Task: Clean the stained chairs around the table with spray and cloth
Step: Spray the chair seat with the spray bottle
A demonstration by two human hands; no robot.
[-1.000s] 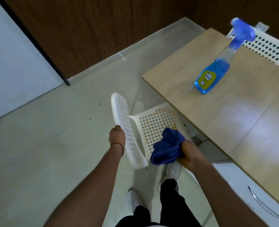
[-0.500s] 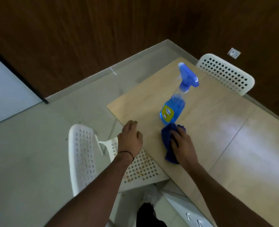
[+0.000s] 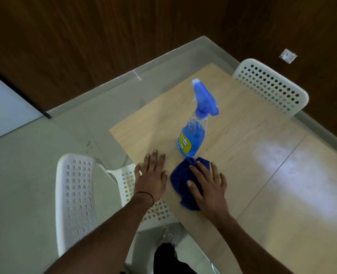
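A blue spray bottle point(image 3: 195, 127) stands upright on the light wooden table point(image 3: 262, 165). Just in front of it lies a crumpled blue cloth point(image 3: 180, 178), and my right hand point(image 3: 209, 184) rests flat on it with straight fingers. My left hand point(image 3: 152, 178) lies flat on the table's near edge, left of the cloth, holding nothing. A white perforated chair point(image 3: 74, 194) stands at the table's left side; its seat point(image 3: 130, 186) shows orange-brown stains and is partly hidden under my left arm.
A second white perforated chair point(image 3: 272, 88) stands at the table's far side against the dark wooden wall. Pale floor point(image 3: 25, 175) stretches to the left. A white door panel point(image 3: 3, 107) is at the far left. My feet show below the table edge.
My right hand brought the cloth up from the chair onto the table and flattened over it. My left hand left the chair's backrest and now lies flat on the table edge.
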